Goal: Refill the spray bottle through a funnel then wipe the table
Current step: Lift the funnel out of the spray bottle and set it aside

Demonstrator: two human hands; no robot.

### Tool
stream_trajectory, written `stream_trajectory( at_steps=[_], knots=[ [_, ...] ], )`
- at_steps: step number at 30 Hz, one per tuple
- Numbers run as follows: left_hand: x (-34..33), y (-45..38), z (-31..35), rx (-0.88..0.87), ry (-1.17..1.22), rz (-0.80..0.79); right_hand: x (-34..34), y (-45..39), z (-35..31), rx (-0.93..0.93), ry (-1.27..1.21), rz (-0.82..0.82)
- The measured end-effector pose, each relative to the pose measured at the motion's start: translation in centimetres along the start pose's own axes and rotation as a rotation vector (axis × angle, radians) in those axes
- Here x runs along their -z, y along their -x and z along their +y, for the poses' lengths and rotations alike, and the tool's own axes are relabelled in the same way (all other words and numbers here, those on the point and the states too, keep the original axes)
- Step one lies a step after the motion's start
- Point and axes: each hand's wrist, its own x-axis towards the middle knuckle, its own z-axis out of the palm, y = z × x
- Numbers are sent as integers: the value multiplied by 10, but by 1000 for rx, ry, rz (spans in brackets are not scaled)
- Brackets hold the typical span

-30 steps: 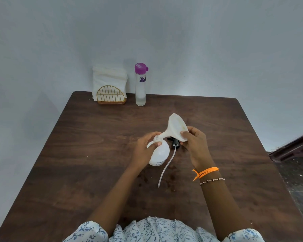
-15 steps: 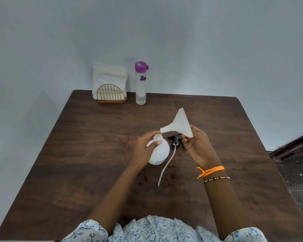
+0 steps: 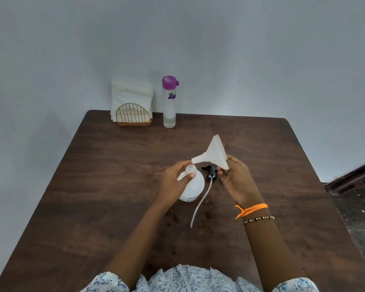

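Note:
A white spray bottle [image 3: 193, 187] stands uncapped at the middle of the brown table [image 3: 105, 186]. My left hand [image 3: 174, 183] grips it at the neck. My right hand [image 3: 236, 179] holds a white funnel [image 3: 214, 153] by its wide rim, tilted sideways, with the spout tip just above and right of the bottle's open mouth. The black spray head [image 3: 211, 171] with its long white dip tube [image 3: 199, 204] lies on the table between my hands. A tall clear bottle [image 3: 169, 104] with a purple cap stands at the far edge, holding a little clear liquid.
White paper napkins [image 3: 131, 95] stand in a gold wire holder [image 3: 133, 115] at the far edge, left of the purple-capped bottle. Small dark spots mark the table near the dip tube. The grey wall runs behind the table.
My right hand lifted the funnel off the bottle's neck and swung it from mouth-toward-me to sideways, then brought the spout tip back near the bottle's mouth. My left hand stayed on the bottle.

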Motion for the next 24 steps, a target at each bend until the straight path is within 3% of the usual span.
stream_trajectory(
  at_steps=[10,24],
  knots=[
    [5,-26,24,71,72,22,-9,-43,-10,77,40,26],
    [-1,-138,12,205,-10,67,-20,-207,0,299,696,331]
  ],
)
